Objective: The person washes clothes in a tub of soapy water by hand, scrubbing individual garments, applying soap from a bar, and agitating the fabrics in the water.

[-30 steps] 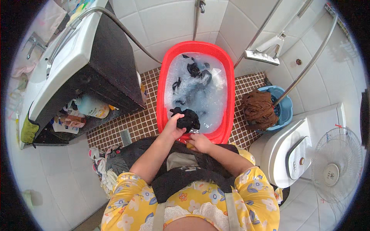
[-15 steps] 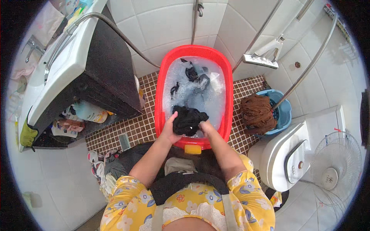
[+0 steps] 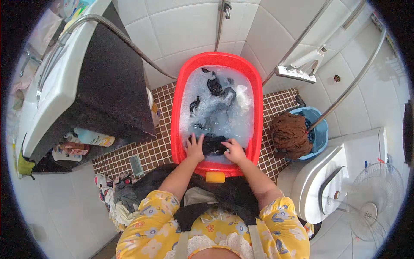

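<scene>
Roughly crosswise, black cloth (image 3: 214, 146) in red tub (image 3: 257, 112), left hand (image 3: 195, 148) spread, right hand (image 3: 234, 152) at cloth's edge, pinching unclear

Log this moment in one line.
left hand: at black cloth; right hand: same cloth; red tub: cloudy water; yellow block: near end

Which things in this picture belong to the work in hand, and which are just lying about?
Belongs to the work:
left hand, right hand, at the black cloth
red tub of sudsy water
probably the yellow block at its rim

Just lying about:
brown mop, in blue bucket
fan
</scene>
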`<control>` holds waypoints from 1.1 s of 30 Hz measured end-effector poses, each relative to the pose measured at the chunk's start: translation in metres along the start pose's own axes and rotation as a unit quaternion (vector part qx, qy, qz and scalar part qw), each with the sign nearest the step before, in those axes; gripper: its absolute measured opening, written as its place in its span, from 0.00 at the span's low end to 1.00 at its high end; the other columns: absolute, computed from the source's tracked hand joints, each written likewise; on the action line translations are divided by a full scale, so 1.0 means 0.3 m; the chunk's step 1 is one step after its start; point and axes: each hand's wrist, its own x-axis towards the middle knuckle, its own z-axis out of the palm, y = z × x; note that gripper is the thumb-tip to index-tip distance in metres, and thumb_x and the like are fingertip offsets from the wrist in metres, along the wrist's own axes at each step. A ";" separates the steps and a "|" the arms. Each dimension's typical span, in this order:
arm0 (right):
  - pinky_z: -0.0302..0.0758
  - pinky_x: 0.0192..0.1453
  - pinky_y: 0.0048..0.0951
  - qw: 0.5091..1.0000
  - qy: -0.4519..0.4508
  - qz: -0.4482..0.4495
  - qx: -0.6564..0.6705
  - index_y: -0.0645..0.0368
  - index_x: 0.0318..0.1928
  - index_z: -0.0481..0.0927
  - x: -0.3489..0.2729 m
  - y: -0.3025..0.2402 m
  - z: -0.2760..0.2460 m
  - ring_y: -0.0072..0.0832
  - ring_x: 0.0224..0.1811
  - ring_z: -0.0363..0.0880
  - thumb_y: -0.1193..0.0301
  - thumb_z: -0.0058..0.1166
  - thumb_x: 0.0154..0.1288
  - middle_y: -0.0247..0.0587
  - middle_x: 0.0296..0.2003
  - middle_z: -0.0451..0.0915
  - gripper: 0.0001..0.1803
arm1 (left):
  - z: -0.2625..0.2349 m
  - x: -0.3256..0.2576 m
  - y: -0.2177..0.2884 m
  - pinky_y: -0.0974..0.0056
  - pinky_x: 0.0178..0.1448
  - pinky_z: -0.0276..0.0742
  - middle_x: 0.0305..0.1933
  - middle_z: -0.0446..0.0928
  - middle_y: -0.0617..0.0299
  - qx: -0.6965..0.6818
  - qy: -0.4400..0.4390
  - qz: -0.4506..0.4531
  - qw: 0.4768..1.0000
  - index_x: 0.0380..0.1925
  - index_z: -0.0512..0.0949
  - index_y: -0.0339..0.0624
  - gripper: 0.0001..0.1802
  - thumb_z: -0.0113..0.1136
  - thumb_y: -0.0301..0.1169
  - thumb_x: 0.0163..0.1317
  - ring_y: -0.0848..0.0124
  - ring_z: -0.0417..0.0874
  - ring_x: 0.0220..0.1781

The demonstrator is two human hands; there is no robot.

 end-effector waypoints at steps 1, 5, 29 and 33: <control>0.69 0.57 0.41 0.999 0.029 -0.045 0.005 0.46 0.54 0.74 0.011 -0.013 0.033 0.52 0.54 0.68 0.69 0.58 0.45 0.56 0.56 0.63 0.29 | 0.003 0.008 -0.002 0.38 0.61 0.61 0.72 0.40 0.51 0.000 0.002 0.000 1.000 0.66 0.50 0.68 0.51 0.67 0.32 0.42 0.40 0.46 0.69; 0.63 0.63 0.44 0.995 -0.015 -0.084 -0.054 0.39 0.61 0.67 0.045 -0.118 0.127 0.58 0.62 0.56 0.66 0.59 0.46 0.53 0.66 0.52 0.37 | 0.033 0.064 -0.027 0.42 0.59 0.65 0.71 0.46 0.56 0.084 -0.071 0.111 0.988 0.65 0.53 0.73 0.47 0.64 0.31 0.45 0.41 0.52 0.68; 0.72 0.49 0.41 0.984 -0.127 0.090 -0.089 0.48 0.44 0.80 0.110 0.123 -0.058 0.48 0.49 0.74 0.52 0.53 0.56 0.48 0.47 0.75 0.19 | -0.035 0.193 -0.049 0.55 0.52 0.71 0.46 0.73 0.53 0.177 -0.029 0.091 0.979 0.49 0.68 0.43 0.27 0.58 0.38 0.48 0.59 0.75 0.49; 0.71 0.51 0.47 0.969 0.019 -0.063 -0.236 0.37 0.54 0.72 0.074 0.006 0.073 0.50 0.55 0.67 0.63 0.50 0.58 0.43 0.59 0.63 0.21 | 0.054 0.145 -0.016 0.55 0.44 0.73 0.45 0.70 0.55 0.137 0.049 0.373 0.916 0.41 0.70 0.44 0.19 0.58 0.34 0.48 0.59 0.74 0.47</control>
